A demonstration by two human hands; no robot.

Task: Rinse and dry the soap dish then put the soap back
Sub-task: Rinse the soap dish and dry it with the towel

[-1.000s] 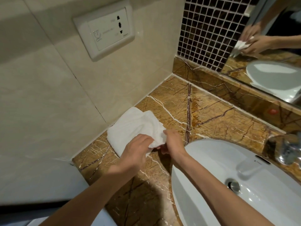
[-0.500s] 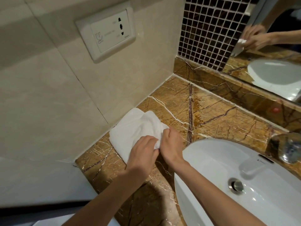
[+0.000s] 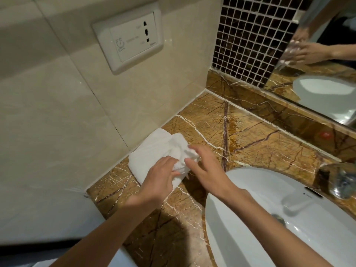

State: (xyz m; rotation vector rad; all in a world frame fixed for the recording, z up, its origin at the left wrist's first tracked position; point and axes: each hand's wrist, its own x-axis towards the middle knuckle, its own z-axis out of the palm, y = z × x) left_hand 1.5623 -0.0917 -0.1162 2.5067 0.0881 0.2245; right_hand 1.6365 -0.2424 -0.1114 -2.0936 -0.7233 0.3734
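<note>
A white towel (image 3: pixel 154 151) lies on the brown marble counter (image 3: pixel 260 143) against the beige wall. My left hand (image 3: pixel 159 178) grips the towel's near edge from the left. Beside it, my right hand (image 3: pixel 206 168) pinches a bunched-up corner of the towel between thumb and fingers. The two hands almost touch over the bunch. No soap dish or soap shows; whether something is wrapped inside the towel is hidden. In the mirror (image 3: pixel 327 54) the hands appear around a blurred whitish bundle.
A white basin (image 3: pixel 250 189) fills the lower right, with a chrome tap (image 3: pixel 342 182) at its far edge. A wall socket (image 3: pixel 131 37) sits above the towel. Dark mosaic tiles (image 3: pixel 248 35) line the back corner. A wet patch (image 3: pixel 234 128) shines on the counter.
The towel's near right corner has been gathered into a bunch between my hands. My right hand has shifted onto it with fingers spread wider. The view moved slightly.
</note>
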